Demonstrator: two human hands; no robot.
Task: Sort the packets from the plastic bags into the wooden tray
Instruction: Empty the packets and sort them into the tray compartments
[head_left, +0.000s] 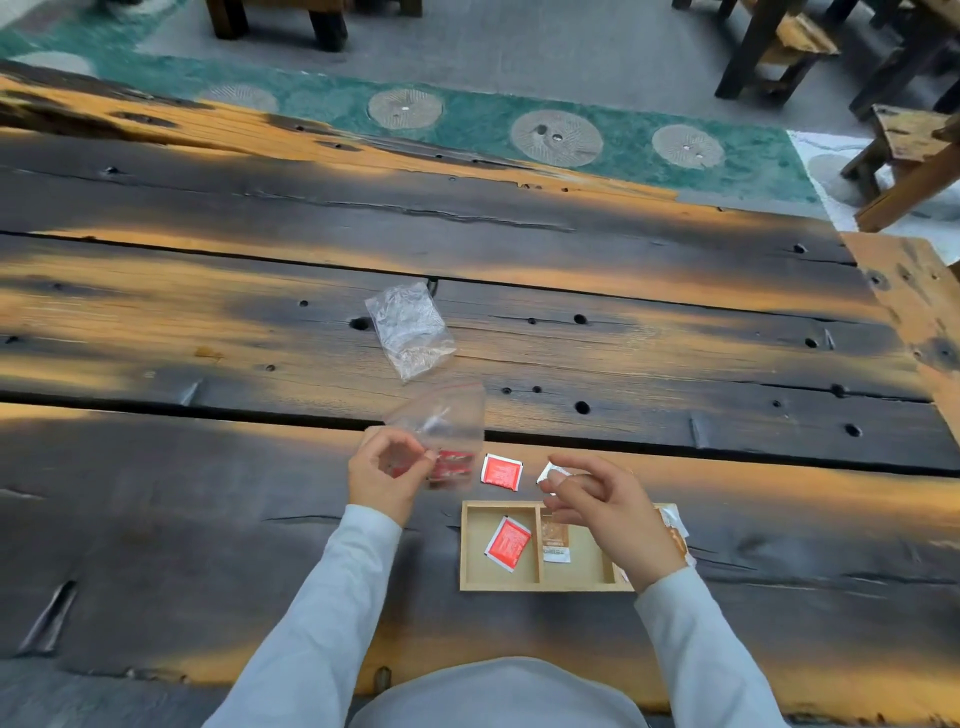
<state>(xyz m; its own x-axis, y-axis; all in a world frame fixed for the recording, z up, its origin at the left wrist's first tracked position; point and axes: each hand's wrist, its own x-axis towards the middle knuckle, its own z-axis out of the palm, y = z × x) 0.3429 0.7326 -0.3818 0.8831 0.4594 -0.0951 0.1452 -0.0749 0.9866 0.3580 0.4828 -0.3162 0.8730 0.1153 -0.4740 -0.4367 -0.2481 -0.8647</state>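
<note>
Left hand (387, 473) fingers curled, grasping the lower part of a clear zip bag (441, 428) with a red seal strip, bag raised off the plank table (208, 519). Red packets (453, 464) sit inside the bag, just right of the left fingertips; motion-blurred, count unclear. Right hand (610, 506) loosely curled over the wooden tray (540, 586), thumb and index tips closed on a small white packet (549, 472); grip looks like a pinch, edges blurred. Loose red packet (501, 472) flat on the table between the two sets of fingertips, just beyond the tray's far rim, touching neither hand. The tray lies under and just below the right fingers, with three compartments. Left compartment: one red tray packet (508, 543), tilted. Middle compartment: one brown-and-white packet (555, 543), directly beneath the right fingertips. Right compartment mostly hidden by the right hand and wrist; orange-white packets (678, 535) poke out past the wrist at the tray's right end, exact spot not clear. Crumpled clear plastic bag (410, 330) lies on the table well beyond the left fingers, looks empty. Both arms in light grey sleeves (322, 597).
</note>
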